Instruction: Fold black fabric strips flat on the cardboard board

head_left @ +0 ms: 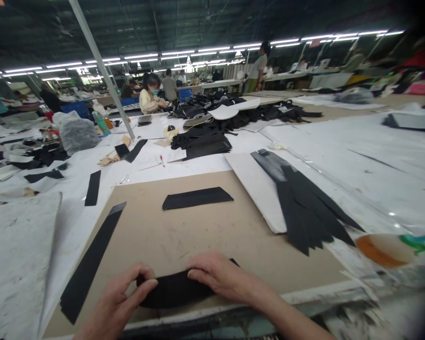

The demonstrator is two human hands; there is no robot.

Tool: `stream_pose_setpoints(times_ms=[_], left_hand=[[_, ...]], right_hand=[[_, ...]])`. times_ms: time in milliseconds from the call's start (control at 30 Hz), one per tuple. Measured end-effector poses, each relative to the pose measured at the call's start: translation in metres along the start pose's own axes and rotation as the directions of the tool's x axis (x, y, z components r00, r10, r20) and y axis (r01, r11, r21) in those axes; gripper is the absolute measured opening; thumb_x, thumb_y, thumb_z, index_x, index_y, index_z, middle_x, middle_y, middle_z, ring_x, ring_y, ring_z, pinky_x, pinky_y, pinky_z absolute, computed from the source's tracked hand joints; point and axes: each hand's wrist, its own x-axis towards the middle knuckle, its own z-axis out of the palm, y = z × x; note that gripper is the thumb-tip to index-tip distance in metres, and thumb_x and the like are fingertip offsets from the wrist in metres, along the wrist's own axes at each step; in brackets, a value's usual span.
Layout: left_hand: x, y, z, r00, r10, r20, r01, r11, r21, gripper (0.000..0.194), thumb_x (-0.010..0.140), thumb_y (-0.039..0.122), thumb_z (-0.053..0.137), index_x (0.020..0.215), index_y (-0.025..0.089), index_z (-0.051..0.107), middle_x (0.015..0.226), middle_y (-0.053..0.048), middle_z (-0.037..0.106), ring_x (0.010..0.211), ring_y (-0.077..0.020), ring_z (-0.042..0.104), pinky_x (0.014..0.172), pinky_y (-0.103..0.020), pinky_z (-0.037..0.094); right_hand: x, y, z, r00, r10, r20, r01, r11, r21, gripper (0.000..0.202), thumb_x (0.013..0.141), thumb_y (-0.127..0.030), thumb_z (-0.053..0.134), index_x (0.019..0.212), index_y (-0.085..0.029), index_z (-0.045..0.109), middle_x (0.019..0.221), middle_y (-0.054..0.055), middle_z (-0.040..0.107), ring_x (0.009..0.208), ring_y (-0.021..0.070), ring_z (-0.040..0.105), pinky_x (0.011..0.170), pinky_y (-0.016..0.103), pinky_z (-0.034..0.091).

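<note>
here, at the near edge of the tan board (198, 236), a black strip (173, 290) is held between two bare hands. the left hand (134, 288) pinches its left end between thumb and curled fingers; the right hand (212, 274) grips it farther along, thumb against the near face and fingers over the top edge. between them the strip bows, its lower edge curving down. a short black piece (198, 198) lies flat on the far part of the board, and a long black band (92, 264) slants along the board's left side. over the board's right side rests a white panel (255, 193) with fanned black pieces (301, 208) on it. beyond the board's far edge are a red pen (162, 161) and a dark heap (205, 141), with a seated person (149, 97) farther back.
</note>
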Motion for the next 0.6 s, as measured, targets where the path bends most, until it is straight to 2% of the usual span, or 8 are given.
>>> stream_pose_setpoints(times_ms=[67,167,300,400,500,533,600], left_hand=[[0.002,-0.005,-0.004,1.000,-0.028,-0.010,0.028,0.999,-0.043,0.033,0.097,0.055,0.052,0.088,0.025,0.060,0.082,0.003,0.056,0.078,-0.0157,0.052,0.070,-0.024,0.038],[0.014,-0.017,-0.007,0.995,-0.101,-0.019,0.097,0.984,-0.151,0.035,0.093,0.058,0.058,0.089,0.023,0.063,0.077,0.003,0.057,0.074,-0.0153,0.051,0.066,-0.024,0.037],[0.039,-0.027,-0.001,0.988,-0.155,0.029,0.157,0.956,-0.249,0.042,0.089,0.061,0.062,0.096,0.020,0.068,0.080,0.000,0.065,0.074,-0.0171,0.057,0.066,-0.025,0.040],[0.057,-0.026,0.007,0.991,-0.129,0.021,0.131,0.978,-0.161,0.049,0.092,0.064,0.052,0.096,0.018,0.069,0.071,0.000,0.064,0.061,-0.0158,0.056,0.057,-0.025,0.040],[0.070,-0.027,0.010,0.996,-0.084,-0.039,0.083,0.996,-0.024,0.047,0.096,0.061,0.046,0.092,0.019,0.069,0.061,0.002,0.061,0.054,-0.0166,0.057,0.054,-0.026,0.042],[0.072,-0.027,0.011,0.995,-0.064,-0.073,0.065,0.998,0.009,0.043,0.096,0.058,0.047,0.094,0.020,0.069,0.066,0.000,0.065,0.061,-0.0186,0.062,0.059,-0.027,0.046],[0.074,-0.026,0.014,0.983,-0.022,-0.181,0.036,0.997,0.075,0.037,0.097,0.052,0.048,0.107,0.021,0.067,0.093,-0.006,0.072,0.090,-0.0246,0.068,0.081,-0.036,0.052]], right_hand=[[-0.001,0.002,-0.007,0.995,0.088,0.055,-0.093,0.991,0.094,0.023,0.101,-0.033,0.056,0.088,-0.022,0.072,0.077,-0.004,0.068,0.072,0.0126,0.061,0.065,0.021,0.043],[-0.011,0.012,-0.025,0.977,0.198,0.075,-0.208,0.965,0.159,0.024,0.097,-0.037,0.060,0.085,-0.019,0.072,0.073,-0.004,0.066,0.068,0.0125,0.057,0.060,0.022,0.038],[-0.029,0.030,-0.050,0.949,0.315,0.018,-0.315,0.945,0.087,0.029,0.097,-0.038,0.058,0.079,-0.018,0.070,0.068,-0.003,0.063,0.065,0.0135,0.054,0.058,0.024,0.035],[-0.037,0.043,-0.062,0.949,0.305,-0.081,-0.311,0.948,-0.067,0.029,0.100,-0.036,0.055,0.080,-0.020,0.069,0.072,-0.002,0.066,0.068,0.0155,0.059,0.064,0.026,0.041],[-0.039,0.054,-0.059,0.942,0.270,-0.199,-0.314,0.920,-0.236,0.023,0.101,-0.029,0.053,0.088,-0.021,0.069,0.082,0.001,0.069,0.077,0.0196,0.064,0.073,0.031,0.047],[-0.039,0.057,-0.055,0.939,0.247,-0.240,-0.312,0.905,-0.290,0.017,0.100,-0.025,0.054,0.093,-0.020,0.069,0.091,0.004,0.070,0.085,0.0222,0.065,0.078,0.034,0.048],[-0.035,0.060,-0.041,0.931,0.151,-0.331,-0.293,0.852,-0.435,0.019,0.095,-0.017,0.056,0.110,-0.018,0.068,0.115,0.012,0.068,0.106,0.0291,0.063,0.090,0.044,0.049]])
